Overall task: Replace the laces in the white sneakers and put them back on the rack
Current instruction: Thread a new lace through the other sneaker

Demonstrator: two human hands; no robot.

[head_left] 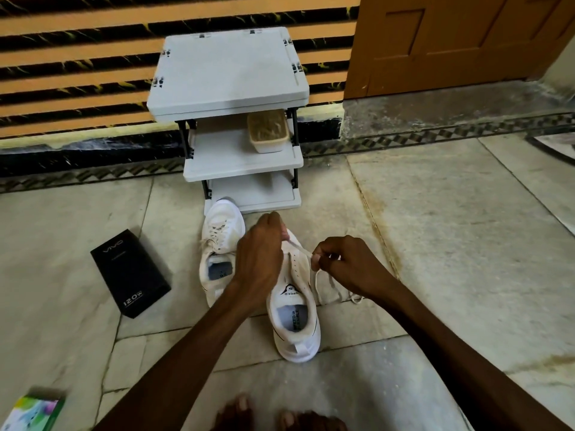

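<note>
From the head view, both white sneakers stand on the floor (pixel 435 244) just in front of the rack (pixel 228 98), so neither has gone back on a shelf yet; the far sneaker (pixel 221 241) has a lace crossed through its eyelets and no hand touches it, though whether that lace is the old one or the new one cannot be told; the near sneaker (pixel 295 315) is the one in work, its toe pointing at the rack; the left hand (pixel 261 253) is curled over its forefoot and pinches one part of the lace (pixel 300 249); the right hand (pixel 342 264) pinches the same lace just beside the shoe, so that it runs taut between them; the rest of it trails loose on the floor to the right; the eyelets nearer the tongue look bare.

My judgement: the task is about halfway at best; this shoe has nearly all its lacing to do, or is just being stripped, and then both must be shelved; a black box (pixel 130 272) lies to the left, and a tub (pixel 268 132) sits on the middle shelf.
</note>
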